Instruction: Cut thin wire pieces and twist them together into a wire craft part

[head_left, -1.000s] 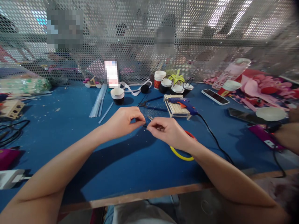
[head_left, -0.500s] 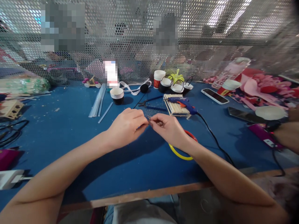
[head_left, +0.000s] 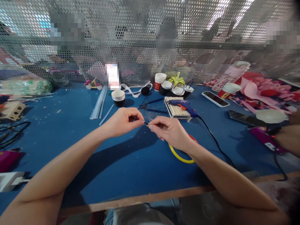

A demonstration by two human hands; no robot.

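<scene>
My left hand (head_left: 124,122) is closed in a pinch, thumb against forefinger, on one end of a small thin dark piece (head_left: 146,123). At its other end my right hand (head_left: 170,130) pinches with the fingertips; thin pale tips stick up beside them. What exactly the piece is, I cannot make out. Just beyond the hands lie pliers (head_left: 156,110) with blue handles. A blue glue gun (head_left: 181,103) rests on a small rack of pale sticks (head_left: 173,110). Partly behind my right wrist is a yellow and red ring (head_left: 180,157).
A black-and-white cup (head_left: 118,98) and clear glue sticks (head_left: 98,104) stand left of centre. Several small cups with black handles (head_left: 166,87) are at the back. Phones (head_left: 215,98) and pink pieces (head_left: 255,86) lie right, near another person's hand (head_left: 287,137). A black cord (head_left: 214,140) crosses the right side.
My left hand has turned and shifted slightly left, opening a gap between the two hands' fingertips. The dark piece now shows between them. My right hand stays nearly in place.
</scene>
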